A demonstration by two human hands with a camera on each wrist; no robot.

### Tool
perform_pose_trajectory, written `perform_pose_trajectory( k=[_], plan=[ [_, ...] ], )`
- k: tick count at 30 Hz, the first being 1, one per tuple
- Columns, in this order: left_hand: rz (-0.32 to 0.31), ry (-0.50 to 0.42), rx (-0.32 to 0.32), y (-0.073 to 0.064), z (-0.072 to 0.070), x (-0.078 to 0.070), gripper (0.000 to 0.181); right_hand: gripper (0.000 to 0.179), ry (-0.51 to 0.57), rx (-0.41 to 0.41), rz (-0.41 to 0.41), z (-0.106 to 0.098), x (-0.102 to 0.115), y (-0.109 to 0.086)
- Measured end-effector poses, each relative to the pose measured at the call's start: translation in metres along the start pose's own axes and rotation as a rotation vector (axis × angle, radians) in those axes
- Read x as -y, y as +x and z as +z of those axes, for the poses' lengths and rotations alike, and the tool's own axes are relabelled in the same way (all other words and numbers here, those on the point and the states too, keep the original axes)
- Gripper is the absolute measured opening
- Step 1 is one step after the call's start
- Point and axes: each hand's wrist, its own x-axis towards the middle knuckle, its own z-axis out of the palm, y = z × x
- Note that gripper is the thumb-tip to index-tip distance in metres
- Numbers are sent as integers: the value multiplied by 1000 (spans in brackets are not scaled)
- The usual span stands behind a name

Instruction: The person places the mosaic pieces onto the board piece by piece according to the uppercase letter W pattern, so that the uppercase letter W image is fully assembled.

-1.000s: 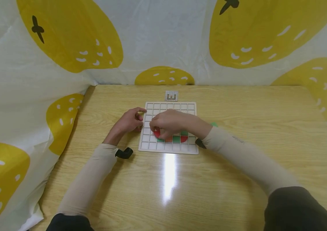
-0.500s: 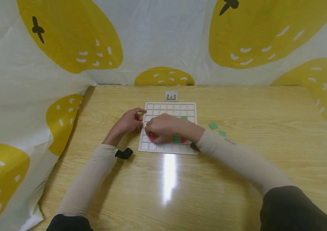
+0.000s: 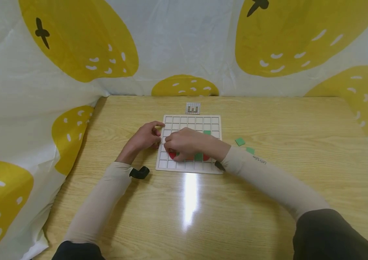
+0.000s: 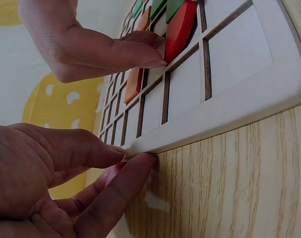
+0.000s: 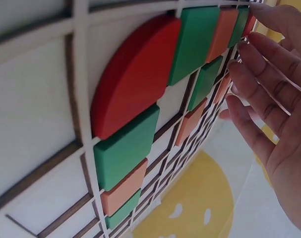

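Note:
In the head view, a white gridded board point(image 3: 188, 165) lies on the wooden table. My right hand point(image 3: 185, 141) reaches over its lower-left part, thumb and fingertips at a rounded red tile point(image 3: 172, 156). The left wrist view shows this red tile point(image 4: 181, 32) tilted slightly out of its cell, fingertips against its edge. At the board's left edge, my left hand point(image 3: 146, 136) touches the rim with index finger and thumb. Green tiles point(image 5: 128, 146), orange tiles point(image 5: 125, 186) and another rounded red tile point(image 5: 135, 74) fill neighbouring cells in the right wrist view.
Two loose green tiles point(image 3: 240, 141) lie right of the board, one partly behind the right sleeve. A small pattern card point(image 3: 193, 108) sits just beyond the board's far edge. A patterned cloth point(image 3: 184, 47) hangs behind the table and along its left side.
My right hand has moved left and slightly nearer with the red tile, down to the board's lower-left cells. The loose green tiles came into fuller view. My left hand has stayed put.

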Motion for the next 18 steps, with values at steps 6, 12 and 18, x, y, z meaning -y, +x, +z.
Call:
perform_pose_trajectory(
  k=[6, 12, 18],
  plan=[
    [11, 0, 2, 0, 0, -1, 55, 18, 4, -11, -6, -1, -3, -2],
    [10, -2, 3, 1, 0, 0, 55, 21, 21, -28, -13, 0, -5, -5],
    [4, 0, 2, 1, 0, -1, 55, 23, 60, -17, 2, 1, -8, -12]
  ],
)
